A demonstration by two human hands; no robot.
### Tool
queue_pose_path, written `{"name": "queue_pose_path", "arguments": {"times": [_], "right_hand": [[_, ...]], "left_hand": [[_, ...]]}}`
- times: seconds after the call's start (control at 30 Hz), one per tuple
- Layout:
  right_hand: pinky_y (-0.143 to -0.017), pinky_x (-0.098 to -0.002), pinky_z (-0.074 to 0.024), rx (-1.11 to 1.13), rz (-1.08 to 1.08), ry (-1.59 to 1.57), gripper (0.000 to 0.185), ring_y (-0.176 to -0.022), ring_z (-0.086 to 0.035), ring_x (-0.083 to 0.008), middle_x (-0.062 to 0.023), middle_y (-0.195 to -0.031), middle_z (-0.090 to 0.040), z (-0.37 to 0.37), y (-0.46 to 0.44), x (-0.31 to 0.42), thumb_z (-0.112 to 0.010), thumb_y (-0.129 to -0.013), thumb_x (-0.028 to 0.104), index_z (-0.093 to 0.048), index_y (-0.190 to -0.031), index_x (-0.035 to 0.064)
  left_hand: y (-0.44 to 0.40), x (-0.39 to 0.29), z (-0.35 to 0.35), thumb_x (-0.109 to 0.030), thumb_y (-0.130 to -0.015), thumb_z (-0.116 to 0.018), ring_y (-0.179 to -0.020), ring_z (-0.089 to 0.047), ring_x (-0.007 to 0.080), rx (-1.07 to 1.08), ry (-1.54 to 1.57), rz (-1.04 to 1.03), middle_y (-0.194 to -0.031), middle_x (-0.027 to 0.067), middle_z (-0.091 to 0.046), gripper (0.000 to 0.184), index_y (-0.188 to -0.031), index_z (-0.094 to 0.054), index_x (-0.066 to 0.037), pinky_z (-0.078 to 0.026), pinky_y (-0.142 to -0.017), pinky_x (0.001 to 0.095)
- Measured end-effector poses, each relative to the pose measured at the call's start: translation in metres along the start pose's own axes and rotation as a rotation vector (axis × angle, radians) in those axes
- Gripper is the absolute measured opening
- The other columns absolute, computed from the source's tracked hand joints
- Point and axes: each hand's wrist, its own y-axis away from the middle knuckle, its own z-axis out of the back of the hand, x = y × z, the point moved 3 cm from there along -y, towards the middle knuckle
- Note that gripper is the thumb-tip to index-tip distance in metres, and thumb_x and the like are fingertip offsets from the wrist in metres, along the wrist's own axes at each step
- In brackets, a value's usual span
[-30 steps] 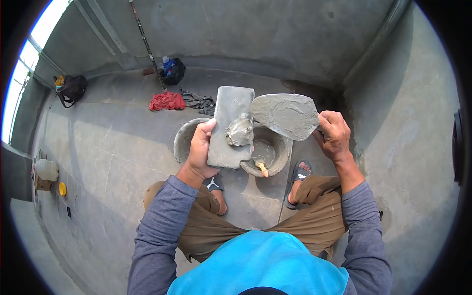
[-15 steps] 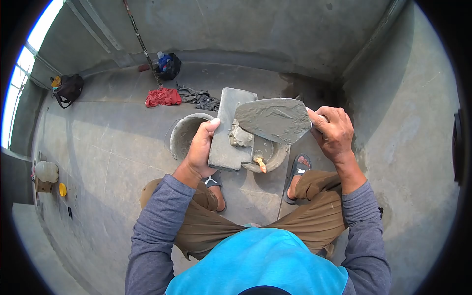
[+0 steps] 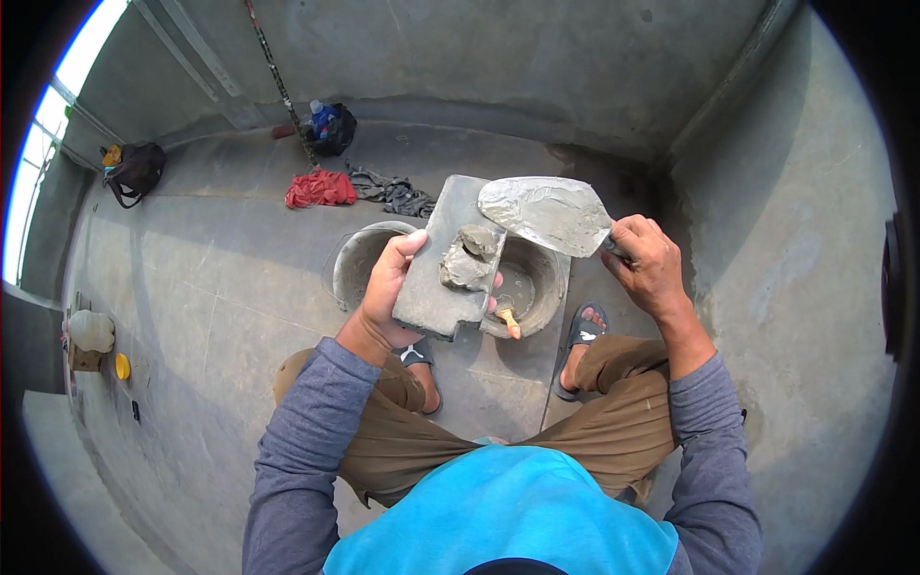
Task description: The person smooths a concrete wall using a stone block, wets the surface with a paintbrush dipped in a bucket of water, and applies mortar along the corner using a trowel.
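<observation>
My left hand (image 3: 385,292) is closed on a flat grey mortar board (image 3: 431,278) with a notch at its near end. The thumb lies over the left edge, and fingertips show past the right edge. A lump of wet mortar (image 3: 467,261) sits on the board. In my right hand (image 3: 652,261) is the handle of a broad trowel (image 3: 546,213), its wet, shiny blade overlapping the board's far right corner. Beneath them stands a bucket (image 3: 553,305), partly hidden by the board. A brush (image 3: 510,318) with an orange-tipped handle rests in it.
Another bucket (image 3: 347,264) stands left of the board. Beyond are a red cloth (image 3: 321,188), grey rags (image 3: 393,192), a black bag (image 3: 335,132) with a bottle, and a leaning pole (image 3: 273,72). A dark bag (image 3: 136,172) lies far left. Walls rise ahead and on the right.
The trowel blade has turned over, showing a shinier face, and moved slightly away from the mortar lump. The board has tilted clockwise, and its lump now has a hollow on top.
</observation>
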Motion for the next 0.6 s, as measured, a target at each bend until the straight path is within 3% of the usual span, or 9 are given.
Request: {"name": "queue_pose_path", "arguments": {"times": [0.27,0.43,0.6], "right_hand": [[-0.065,-0.0359,-0.0514,0.161,0.074,-0.210,0.030,-0.077,-0.062,-0.0234,-0.0033,-0.086,-0.063,-0.011,0.005,0.007,-0.078,-0.076,0.020,-0.069,-0.103,0.0101],[-0.063,-0.0366,-0.0492,0.356,-0.154,-0.485,0.031,-0.069,-0.061,-0.0252,-0.0062,-0.085,-0.062,-0.017,0.012,0.006,-0.078,-0.076,0.021,-0.068,-0.102,0.0071],[-0.065,-0.0365,-0.0482,0.319,-0.134,-0.505,0.031,-0.073,-0.061,-0.0255,-0.0076,-0.084,-0.060,-0.021,0.018,0.004,-0.077,-0.079,0.022,-0.067,-0.104,0.0063]], "left_hand": [[-0.003,-0.002,0.010,-0.038,-0.096,-0.037,-0.120,-0.054,0.0421,-0.024,-0.041,0.055,-0.138,0.0266,-0.047,0.065,-0.146,-0.033,0.003,-0.049,-0.096,0.0555],[-0.005,0.001,0.015,-0.038,-0.095,-0.038,-0.118,-0.055,0.0414,-0.016,-0.078,0.035,-0.138,0.0266,-0.047,0.066,-0.146,-0.033,0.003,-0.050,-0.095,0.0540],[-0.004,0.004,0.006,-0.041,-0.093,-0.041,-0.116,-0.057,0.0431,-0.115,-0.089,-0.009,-0.135,0.0264,-0.050,0.069,-0.146,-0.034,0.002,-0.053,-0.093,0.0533]]}}
